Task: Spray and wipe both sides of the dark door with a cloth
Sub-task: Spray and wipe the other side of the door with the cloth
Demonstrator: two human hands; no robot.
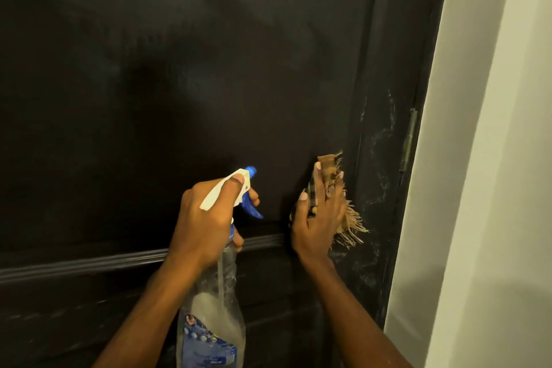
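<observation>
The left hand [206,218] grips the spray bottle [213,305] by its neck at 6 o'clock. It looks like thin, light plastic, best held there. The right hand [316,218], fingers flat, presses the cloth [349,219] onto the dark door [179,69] at 4 o'clock. The cloth is soft and frayed, so it wants bunching under the palm.

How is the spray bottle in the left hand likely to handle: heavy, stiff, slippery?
The spray bottle looks fairly light: liquid seems to fill only its lower part. Its clear walls look crumpled below the neck, so they probably give when squeezed. The left hand wraps the neck under the trigger head, likely a secure grip.
</observation>
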